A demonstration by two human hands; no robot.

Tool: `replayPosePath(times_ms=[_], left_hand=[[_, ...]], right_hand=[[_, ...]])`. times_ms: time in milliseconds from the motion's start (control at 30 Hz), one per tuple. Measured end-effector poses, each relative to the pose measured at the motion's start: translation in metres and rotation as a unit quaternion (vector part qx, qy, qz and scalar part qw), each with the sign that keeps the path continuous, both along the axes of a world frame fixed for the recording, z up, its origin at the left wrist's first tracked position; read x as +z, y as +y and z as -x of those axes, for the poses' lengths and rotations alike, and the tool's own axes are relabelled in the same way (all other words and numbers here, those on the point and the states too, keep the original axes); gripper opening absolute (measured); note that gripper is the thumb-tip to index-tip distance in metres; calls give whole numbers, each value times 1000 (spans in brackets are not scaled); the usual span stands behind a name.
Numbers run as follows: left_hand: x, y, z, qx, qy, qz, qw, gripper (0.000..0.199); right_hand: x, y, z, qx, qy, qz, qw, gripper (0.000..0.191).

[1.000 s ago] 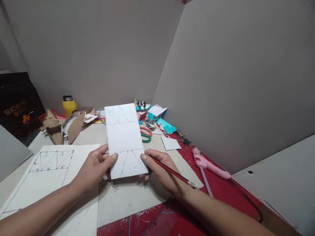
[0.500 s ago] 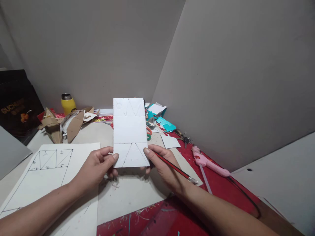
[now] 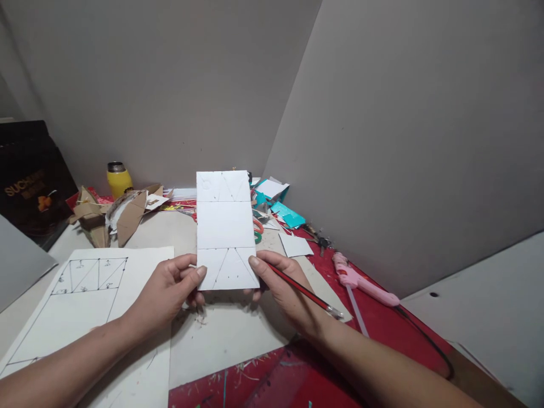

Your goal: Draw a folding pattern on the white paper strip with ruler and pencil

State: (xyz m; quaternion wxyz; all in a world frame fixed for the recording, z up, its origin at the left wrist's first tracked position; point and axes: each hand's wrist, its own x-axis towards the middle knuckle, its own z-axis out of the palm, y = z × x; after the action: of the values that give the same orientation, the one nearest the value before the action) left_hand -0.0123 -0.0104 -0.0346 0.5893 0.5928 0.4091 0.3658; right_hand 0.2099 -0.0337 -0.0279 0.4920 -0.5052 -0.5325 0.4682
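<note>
A white rectangular card (image 3: pixel 225 225) is held up above the table, with pencil-drawn slanted lines in its top and bottom bands and a plain middle band. My left hand (image 3: pixel 170 286) pinches its lower left corner, thumb in front and fingers behind. At the lower right corner, my right hand (image 3: pixel 283 286) grips the card the same way. That hand also carries a red and black pencil (image 3: pixel 304 290), its eraser end slanting down toward my wrist. To the left lies a large sheet (image 3: pixel 140 317) bearing a drawn pattern of triangles, partly under my left forearm.
A pink glue gun (image 3: pixel 363 283) lies on the red table surface (image 3: pixel 382 328) at right, its cord trailing away. Scissors (image 3: pixel 258 229) show behind the card. Cardboard scraps (image 3: pixel 127 218), a yellow bottle (image 3: pixel 119 182), a black box (image 3: pixel 32 187) and turquoise pieces (image 3: pixel 288 214) line the back.
Almost nothing differs. The whole view has shifted very slightly, while both hands keep the same hold on the card and the pencil stays in my right hand.
</note>
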Motion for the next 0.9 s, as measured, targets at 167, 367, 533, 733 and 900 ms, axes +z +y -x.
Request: replayPosePath(times_ms=[167, 367, 533, 733, 900], left_hand=[[0, -1, -1, 0, 2, -1, 1000, 45], [0, -1, -1, -4, 2, -3, 1000, 45], [-1, -1, 0, -6, 5, -8, 1000, 42], [-2, -1, -1, -3, 6, -16, 1000, 36], [2, -2, -1, 1, -13, -15, 1000, 35]], right_hand=[[0, 1, 1, 5, 14, -2, 1000, 41], [-4, 1, 0, 0, 21, 3, 1000, 41], [-4, 1, 0, -3, 22, 9, 1000, 42], [-6, 1, 0, -5, 6, -1, 1000, 43], [-3, 0, 0, -1, -7, -13, 1000, 44]])
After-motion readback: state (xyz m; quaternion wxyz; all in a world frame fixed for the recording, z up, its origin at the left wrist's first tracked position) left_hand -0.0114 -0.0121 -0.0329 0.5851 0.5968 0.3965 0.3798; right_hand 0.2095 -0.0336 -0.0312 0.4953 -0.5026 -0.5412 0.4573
